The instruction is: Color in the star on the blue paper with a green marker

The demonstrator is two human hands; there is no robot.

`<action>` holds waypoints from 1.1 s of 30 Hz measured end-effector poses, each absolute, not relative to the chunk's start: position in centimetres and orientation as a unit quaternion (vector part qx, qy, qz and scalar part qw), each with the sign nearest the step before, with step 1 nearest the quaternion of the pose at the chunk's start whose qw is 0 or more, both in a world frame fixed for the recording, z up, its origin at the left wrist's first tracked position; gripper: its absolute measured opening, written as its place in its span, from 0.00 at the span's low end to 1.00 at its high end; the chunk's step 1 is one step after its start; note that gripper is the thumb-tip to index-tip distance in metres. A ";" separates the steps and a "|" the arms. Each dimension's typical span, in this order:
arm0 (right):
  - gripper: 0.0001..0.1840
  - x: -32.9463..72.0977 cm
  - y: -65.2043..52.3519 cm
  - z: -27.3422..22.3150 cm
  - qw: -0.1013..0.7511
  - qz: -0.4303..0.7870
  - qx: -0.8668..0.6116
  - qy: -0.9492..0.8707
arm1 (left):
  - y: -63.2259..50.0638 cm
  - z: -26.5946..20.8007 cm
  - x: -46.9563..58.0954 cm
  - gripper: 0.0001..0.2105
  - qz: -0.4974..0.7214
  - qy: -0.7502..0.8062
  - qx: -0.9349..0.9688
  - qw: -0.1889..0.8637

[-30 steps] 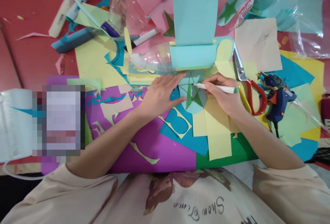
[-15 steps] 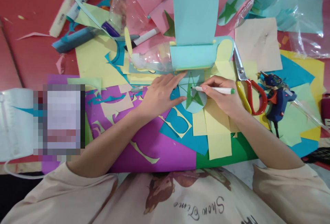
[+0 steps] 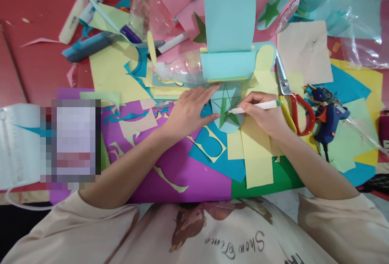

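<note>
Mid-table, the pale blue paper disc with a green star lies on layered coloured sheets. The right hand pinches a white marker with a green cap, tip on the star's lower middle. The left hand lies flat, fingers together, pinning the disc's left edge. Best to press firmly and stroke short. Red-and-yellow-handled scissors and a blue glue gun lie towards the right edge.

A paper-craft table, at home or in a classroom; which, the view does not show. The red tabletop is buried under cut coloured paper sheets, with scissors and a blue glue gun toward its right edge. Markers and cut clear plastic bottles lie near the far edge.
</note>
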State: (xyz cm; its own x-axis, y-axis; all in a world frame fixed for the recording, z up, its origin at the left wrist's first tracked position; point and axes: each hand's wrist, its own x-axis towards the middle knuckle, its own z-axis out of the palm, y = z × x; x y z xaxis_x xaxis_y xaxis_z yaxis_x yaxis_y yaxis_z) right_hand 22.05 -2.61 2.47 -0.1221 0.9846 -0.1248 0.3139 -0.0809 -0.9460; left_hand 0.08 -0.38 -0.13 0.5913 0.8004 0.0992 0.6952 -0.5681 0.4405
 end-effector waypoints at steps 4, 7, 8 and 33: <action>0.08 22.2 -2.5 2.1 0.371 0.460 -0.563 -0.578 | -0.4 -0.1 0.1 0.29 0.142 0.430 0.873 0.182; 0.08 22.1 -2.7 2.3 0.366 0.453 -0.559 -0.590 | -0.4 -0.1 0.1 0.29 0.139 0.430 0.873 0.184; 0.08 22.1 -2.7 2.4 0.364 0.451 -0.556 -0.596 | -0.4 -0.1 0.1 0.29 0.137 0.431 0.873 0.184; 0.08 22.5 -2.5 1.6 0.396 0.434 -0.569 -0.575 | -0.4 -0.3 0.0 0.30 0.146 0.426 0.874 0.181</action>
